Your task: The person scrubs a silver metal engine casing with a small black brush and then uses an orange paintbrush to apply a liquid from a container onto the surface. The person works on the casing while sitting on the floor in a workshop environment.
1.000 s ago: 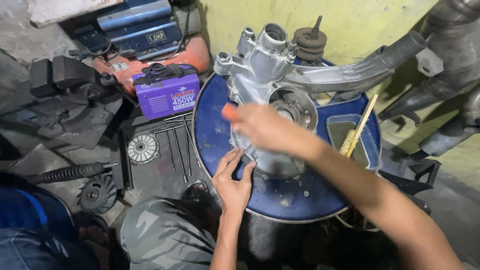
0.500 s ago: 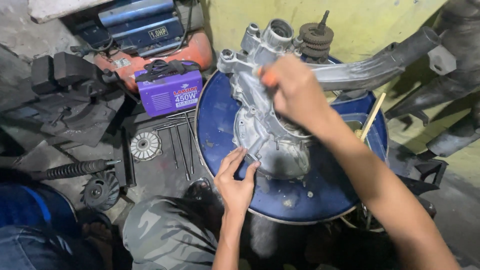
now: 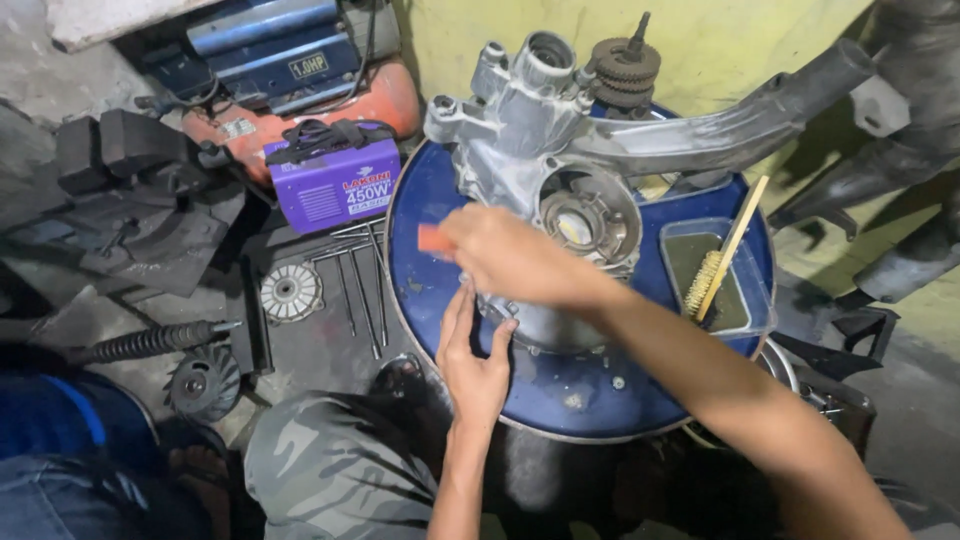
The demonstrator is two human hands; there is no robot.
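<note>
A grey metal engine casing lies on the round blue drum top. My right hand is closed around a small orange-red pad and holds it over the casing's near left side. My left hand lies flat with fingers spread against the casing's lower left edge. A stack of dark gears stands at the casing's far end.
A blue tray on the drum's right holds dark liquid and a yellow-handled brush. On the floor to the left are a purple box-shaped machine, an orange and blue compressor, long bolts, a finned disc and a coil spring.
My right hand has swept from the casing's upper part back down to its near left side with the orange-red pad. My left hand has stayed against the casing's lower edge.
</note>
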